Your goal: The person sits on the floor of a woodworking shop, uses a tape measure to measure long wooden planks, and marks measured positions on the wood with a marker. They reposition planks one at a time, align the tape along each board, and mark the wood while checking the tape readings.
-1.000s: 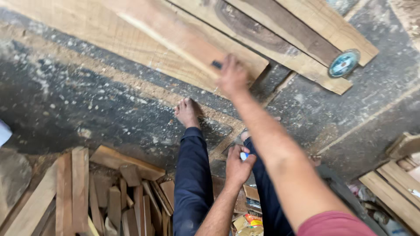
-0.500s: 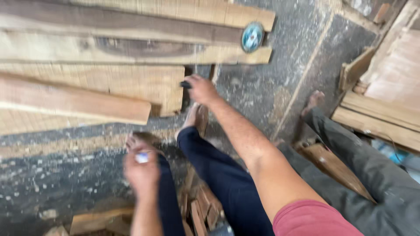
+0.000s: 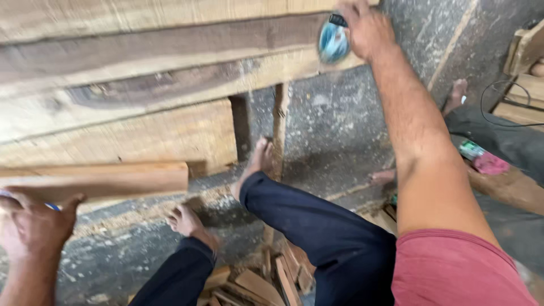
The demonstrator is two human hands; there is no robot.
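right hand (image 3: 367, 25) curls round the blue round tool (image 3: 332, 42), half cut off; left hand (image 3: 35, 218) gripping the wood strip (image 3: 107, 180), fingers mostly hidden

Small green packet (image 3: 471, 150) with pale print at right edge, beside a pink cloth (image 3: 492, 164) on a wooden plank (image 3: 507, 187), round blue label on tape measure (image 3: 332, 42) at top

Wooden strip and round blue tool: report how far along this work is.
Done: wide planks lie side by side on the dusty floor, sawdust scattered beneath them. In hand: the left hand grips the end of a wooden strip and also holds something small and blue; the right hand is on the round blue tool at the planks' edge. Left: offcuts sit piled by the legs.
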